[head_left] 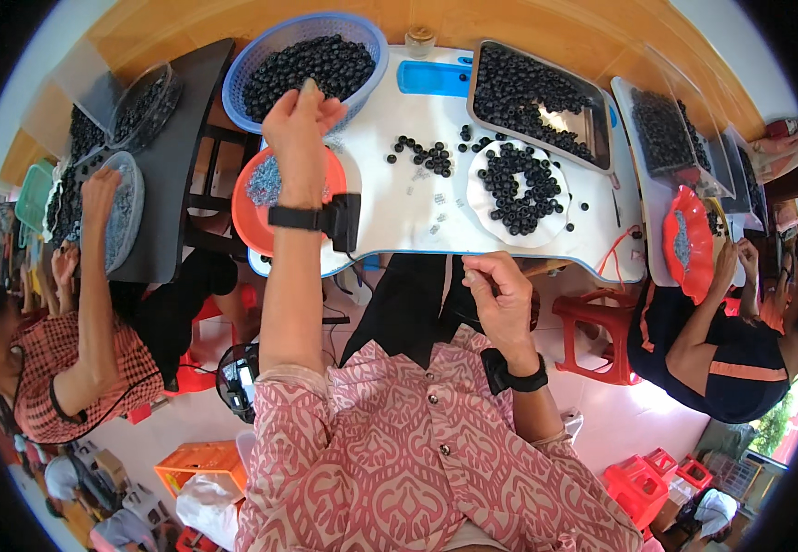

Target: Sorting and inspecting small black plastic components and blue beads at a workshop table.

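My left hand [303, 118] reaches over the near rim of a blue perforated basket [241, 89] heaped with small round black pieces [312, 69]. Its thumb and fingers look apart, and I see nothing between them. Under that wrist stands an orange bowl [250, 221], partly covered by my forearm, holding small bluish clear bits [265, 182]. My right hand [502, 293] is at the table's near edge, fingers curled and thumb against forefinger; whatever is pinched there is too small to name. Just beyond it, a white scalloped plate [555, 225] carries more black pieces with holes.
A metal tray [601, 147] of black pieces stands at the back right of the white table [376, 216]. Loose black pieces [431, 161] and clear bits lie mid-table. A blue tray [427, 77] and a jar [420, 39] are behind. People work at both sides; a red stool [597, 336] stands right.
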### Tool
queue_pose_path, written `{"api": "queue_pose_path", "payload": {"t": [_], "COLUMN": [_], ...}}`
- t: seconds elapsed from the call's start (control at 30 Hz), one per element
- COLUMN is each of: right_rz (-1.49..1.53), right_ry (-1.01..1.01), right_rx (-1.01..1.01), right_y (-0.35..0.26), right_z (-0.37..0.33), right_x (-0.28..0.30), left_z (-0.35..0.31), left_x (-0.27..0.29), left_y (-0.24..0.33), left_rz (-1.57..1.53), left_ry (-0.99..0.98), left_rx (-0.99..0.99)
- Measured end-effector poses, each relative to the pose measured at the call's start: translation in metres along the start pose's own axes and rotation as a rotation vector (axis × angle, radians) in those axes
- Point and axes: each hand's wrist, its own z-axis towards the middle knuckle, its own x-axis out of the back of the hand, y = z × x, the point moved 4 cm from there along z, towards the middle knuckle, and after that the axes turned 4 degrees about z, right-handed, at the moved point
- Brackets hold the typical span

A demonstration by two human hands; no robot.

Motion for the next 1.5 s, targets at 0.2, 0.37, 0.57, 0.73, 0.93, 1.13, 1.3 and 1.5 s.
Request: {"api": "queue_pose_path", "payload": {"t": [0.2,0.37,0.57,0.73,0.93,1.13,1.3,1.5], "right_rz": [-0.014,-0.049,-0.063,-0.184,-0.274,-0.364,-0.367,-0.517], "right_ry": [-0.029,-0.060,-0.089,-0.113,-0.073,-0.085,-0.101,-0.112], "right_rx": [0.005,0.006,0.027,0.049,0.067,0.105,0.130,0.175], "right_y": [0.004,0.006,0.009,0.015,0.027,0.028,0.030,0.031], "right_z": [0.003,0.004,0.008,0.013,0.022,0.034,0.055,0.083], "right_x": [-0.003,-0.003,-0.008,-0.009,-0.010,-0.020,-0.041,-0.067], "left_z": [-0.052,-0.055,-0.058,-0.057,-0.067,-0.108,-0.139,-0.155], "left_x": [-0.012,-0.011,-0.025,-0.025,-0.016,0.016,0.034,0.043], "left_y": [-0.049,-0.086,-0.089,-0.091,-0.081,-0.085,-0.091,-0.097], "left_rz": [0.390,0.935,1.275,1.336,1.163,0.418,0.011,-0.391], "left_ry": [-0.164,-0.306,-0.339,-0.387,-0.405,-0.310,-0.303,-0.328], "left_rx": [0.074,-0.210,-0.361,-0.357,-0.418,0.166,0.403,0.575]}}
